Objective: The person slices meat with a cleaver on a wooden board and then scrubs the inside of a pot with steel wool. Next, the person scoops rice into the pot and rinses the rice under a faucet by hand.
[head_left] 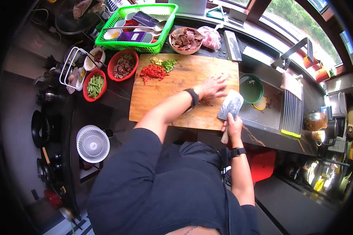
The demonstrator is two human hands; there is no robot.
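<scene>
My left hand (212, 87) lies over the right part of the wooden cutting board (176, 88), fingers spread and slightly blurred. Small dark scraps sit on the wood just below it. In my right hand (234, 126) is a cleaver (230, 103), gripped by its pale handle. The broad blade points away from me over the board's right edge, close to the green bowl. Chopped red chili (151, 73), chopped green pieces (169, 65) and a little yellowish minced heap (156, 61) share the board's far left corner.
Left of the board stand red bowls of sliced meat (124, 65) and green bean pieces (95, 86). Behind are a green basket (157, 47), a meat bowl (185, 40) and a plastic bag (210, 38). A green bowl (252, 90) sits in the sink (272, 113) at right, beside a drying rack (292, 113).
</scene>
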